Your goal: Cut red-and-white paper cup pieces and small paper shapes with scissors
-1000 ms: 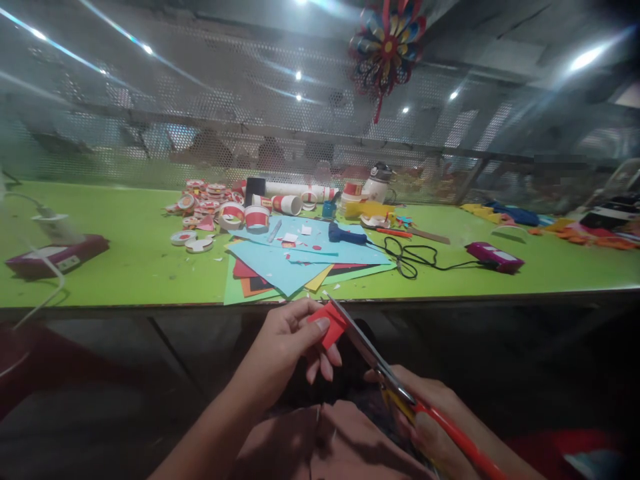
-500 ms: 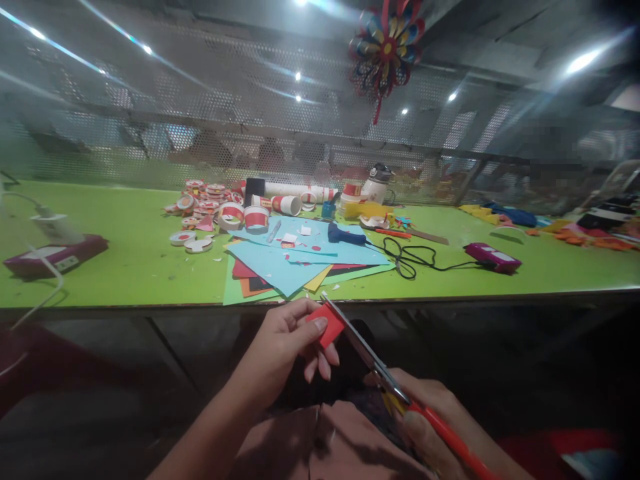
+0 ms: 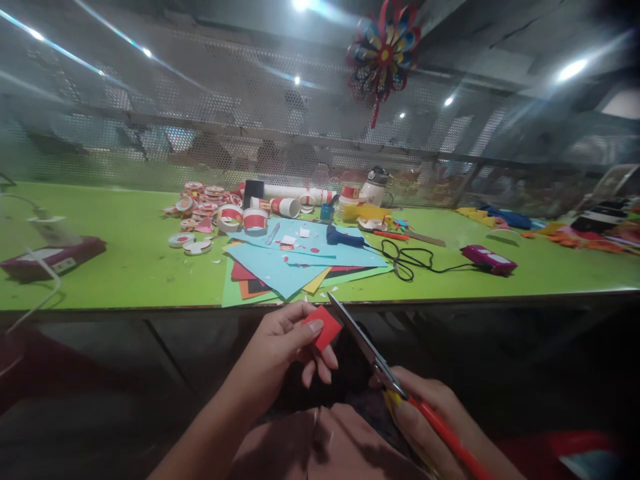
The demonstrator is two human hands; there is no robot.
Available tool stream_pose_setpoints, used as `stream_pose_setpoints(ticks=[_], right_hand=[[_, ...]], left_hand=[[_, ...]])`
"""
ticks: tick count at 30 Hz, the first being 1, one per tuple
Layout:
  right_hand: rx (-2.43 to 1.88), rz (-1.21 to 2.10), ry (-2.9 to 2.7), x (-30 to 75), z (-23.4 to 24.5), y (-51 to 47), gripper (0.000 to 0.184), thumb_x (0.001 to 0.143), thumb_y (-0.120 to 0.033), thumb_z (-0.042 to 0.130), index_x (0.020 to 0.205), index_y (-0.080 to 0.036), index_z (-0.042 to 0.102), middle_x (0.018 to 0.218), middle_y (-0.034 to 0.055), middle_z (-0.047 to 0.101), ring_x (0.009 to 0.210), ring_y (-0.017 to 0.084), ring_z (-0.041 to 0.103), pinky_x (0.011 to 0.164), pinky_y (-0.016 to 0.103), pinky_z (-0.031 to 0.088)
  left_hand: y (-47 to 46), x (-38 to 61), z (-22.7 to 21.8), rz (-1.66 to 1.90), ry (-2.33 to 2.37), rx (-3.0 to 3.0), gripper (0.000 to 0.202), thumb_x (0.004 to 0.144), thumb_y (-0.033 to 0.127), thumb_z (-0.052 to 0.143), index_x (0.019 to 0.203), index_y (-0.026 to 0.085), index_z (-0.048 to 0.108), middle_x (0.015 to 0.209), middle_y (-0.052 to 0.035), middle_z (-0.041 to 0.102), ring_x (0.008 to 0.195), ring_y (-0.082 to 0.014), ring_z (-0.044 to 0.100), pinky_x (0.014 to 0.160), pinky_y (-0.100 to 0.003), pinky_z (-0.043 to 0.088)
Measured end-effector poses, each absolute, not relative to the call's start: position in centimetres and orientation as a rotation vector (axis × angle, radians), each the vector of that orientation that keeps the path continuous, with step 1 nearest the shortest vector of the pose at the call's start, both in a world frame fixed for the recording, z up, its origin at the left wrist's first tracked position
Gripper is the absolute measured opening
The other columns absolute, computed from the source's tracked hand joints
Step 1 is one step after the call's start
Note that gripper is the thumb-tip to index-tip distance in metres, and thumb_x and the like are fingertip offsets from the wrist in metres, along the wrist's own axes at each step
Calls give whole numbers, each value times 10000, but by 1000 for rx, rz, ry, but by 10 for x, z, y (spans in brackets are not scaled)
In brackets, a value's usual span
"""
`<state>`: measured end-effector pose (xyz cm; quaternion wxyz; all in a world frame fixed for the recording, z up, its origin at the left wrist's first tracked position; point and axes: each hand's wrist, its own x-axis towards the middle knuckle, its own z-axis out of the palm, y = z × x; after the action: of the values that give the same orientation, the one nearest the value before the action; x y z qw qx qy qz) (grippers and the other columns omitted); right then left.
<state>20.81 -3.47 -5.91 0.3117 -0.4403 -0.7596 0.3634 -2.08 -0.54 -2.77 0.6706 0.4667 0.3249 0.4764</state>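
Note:
Between thumb and fingers, my left hand (image 3: 287,340) pinches a small red piece of paper (image 3: 326,328) in front of the table's near edge. My right hand (image 3: 425,407) is wrapped round the red handles of a pair of scissors (image 3: 367,348). The blades point up and away to the left, beside the paper's right edge with a narrow gap between. Beyond my hands, sheets of coloured paper (image 3: 280,267), light blue on top, lie at the table's front with small scraps on them.
On the green table (image 3: 125,267) a blue glue gun (image 3: 345,237) trails a black cord to a purple power strip (image 3: 489,259). Red-and-white paper cups (image 3: 256,219), a pile of cut rounds (image 3: 200,200) and a bottle (image 3: 374,188) stand behind. Another purple strip (image 3: 55,257) is at left.
The scissors have moved slightly away to the right from the red paper, where the blades were against its edge. My left hand keeps its pinch on the paper.

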Motion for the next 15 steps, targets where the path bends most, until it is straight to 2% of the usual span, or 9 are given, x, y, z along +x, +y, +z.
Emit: stream_pose_setpoints(ticks=[4, 7, 10, 12, 15], right_hand=[[-1212, 1165, -1882, 213, -66, -33, 544, 827, -647, 418, 987, -177, 641, 557, -30, 480, 458, 110, 432, 441, 212, 381], [-1236, 1250, -1752, 215, -74, -30, 571, 797, -684, 423, 992, -197, 649, 611, 9, 574, 545, 161, 548, 523, 254, 450], [-1173, 1313, -1703, 213, -73, -28, 589, 782, -698, 428, 1036, -216, 653, 695, 46, 636, 664, 213, 615, 602, 299, 487], [-1166, 1304, -1709, 211, -68, -29, 527, 808, -654, 446, 1020, -220, 657, 721, 47, 639, 689, 208, 613, 630, 298, 486], [-1205, 1308, -1696, 210, -61, -31, 483, 834, -619, 439, 865, -191, 660, 606, 12, 585, 533, 148, 556, 519, 246, 435]], left_hand=[[-7, -21, -24, 1126, 732, 1049, 162, 858, 303, 515, 816, 150, 546, 685, -86, 698, 558, -163, 650, 462, -199, 445], [-7, -23, -20, 1191, 757, 1022, 165, 845, 301, 546, 811, 144, 586, 792, -101, 711, 705, -197, 674, 593, -254, 502], [-5, -29, -17, 1284, 791, 1032, 149, 810, 274, 609, 814, 133, 656, 819, -70, 694, 771, -162, 645, 689, -239, 496], [1, -36, -15, 1353, 817, 1041, 135, 783, 256, 647, 782, 126, 686, 764, -39, 668, 704, -105, 605, 658, -182, 471], [13, -48, -10, 1423, 826, 932, 113, 707, 234, 723, 721, 127, 692, 646, -8, 630, 575, -62, 551, 546, -143, 436]])
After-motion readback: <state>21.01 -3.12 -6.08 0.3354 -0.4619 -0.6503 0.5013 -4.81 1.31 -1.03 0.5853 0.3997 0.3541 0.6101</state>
